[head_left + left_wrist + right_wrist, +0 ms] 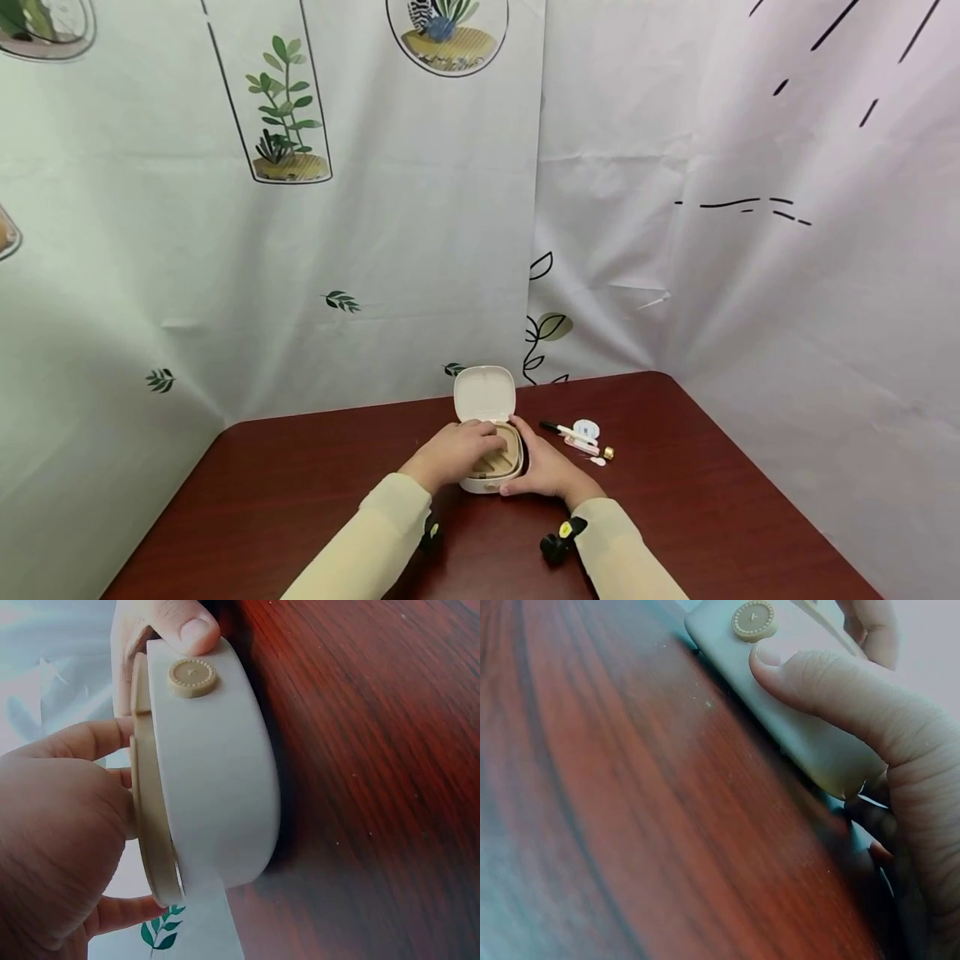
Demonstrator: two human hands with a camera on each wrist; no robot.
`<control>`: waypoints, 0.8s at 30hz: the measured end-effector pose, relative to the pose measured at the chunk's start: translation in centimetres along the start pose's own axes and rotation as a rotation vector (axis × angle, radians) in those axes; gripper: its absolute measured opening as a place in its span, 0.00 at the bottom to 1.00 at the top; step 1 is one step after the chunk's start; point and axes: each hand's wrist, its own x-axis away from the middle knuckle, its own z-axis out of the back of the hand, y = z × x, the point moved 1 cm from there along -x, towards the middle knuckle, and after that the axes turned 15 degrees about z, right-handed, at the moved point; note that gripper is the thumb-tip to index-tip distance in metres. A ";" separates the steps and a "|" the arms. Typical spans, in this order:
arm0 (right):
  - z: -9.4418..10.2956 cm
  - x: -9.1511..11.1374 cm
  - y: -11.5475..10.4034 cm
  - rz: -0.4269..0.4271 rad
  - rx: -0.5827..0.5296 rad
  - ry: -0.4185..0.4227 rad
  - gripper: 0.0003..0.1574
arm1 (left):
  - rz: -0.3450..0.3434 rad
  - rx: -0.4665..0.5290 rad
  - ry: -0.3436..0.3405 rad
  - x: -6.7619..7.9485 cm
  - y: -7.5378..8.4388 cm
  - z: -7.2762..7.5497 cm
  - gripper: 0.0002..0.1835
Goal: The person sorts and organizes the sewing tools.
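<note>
A small white box stands on the table with its rounded lid raised at the back. A round tan button sits on its front. Inside is a tan tray, its edge standing a little above the box rim in the left wrist view. My left hand reaches over from the left and grips the tray, one fingertip at its edge and other fingers over its inner side. My right hand holds the box from the right, thumb on the front beside the button, its fingers round the side.
Right of the box lie a black-and-white pen, a round white disc, a slim pink item and a small gold piece. The dark red wooden table meets a printed white cloth backdrop behind.
</note>
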 end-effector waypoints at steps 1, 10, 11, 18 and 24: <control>0.0 0.0 0.0 0.004 0.002 -0.001 0.81 | 0.007 0.006 -0.002 0.0 0.0 0.0 0.17; 0.1 -0.1 0.0 0.003 -0.004 0.005 0.80 | -0.019 0.020 0.041 0.1 0.5 0.4 0.15; 0.1 -0.1 0.0 0.005 0.001 0.005 0.80 | -0.011 0.018 0.033 0.1 0.5 0.3 0.16; 0.1 -0.1 -0.2 0.008 -0.004 0.002 0.80 | -0.011 0.041 0.023 0.2 0.2 -0.5 0.18; 0.1 -0.1 -0.3 0.006 -0.006 0.009 0.81 | -0.011 0.113 0.056 0.5 -0.1 -1.3 0.18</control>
